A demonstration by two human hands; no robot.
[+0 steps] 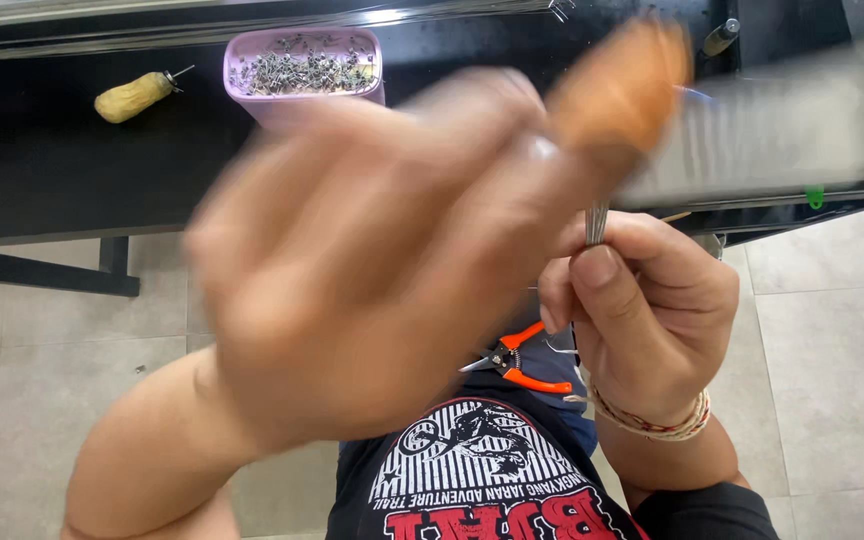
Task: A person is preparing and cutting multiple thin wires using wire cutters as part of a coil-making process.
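The blurred left hand (372, 270) is gripping an orange-handled tool (622, 85) while the right hand (642, 320) is pinching a wire bundle (597, 222), where a slip could jab fingers.

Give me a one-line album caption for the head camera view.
Blurred left hand raised, right hand pinching thin metal wires.

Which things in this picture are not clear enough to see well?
Head view only:
- Left hand: blurred by motion; its grip cannot be told.
- Orange object at its top: blurred, kind unclear.
- Wire bundle: mostly hidden inside the right hand.
- Cutters: partly hidden by both hands.
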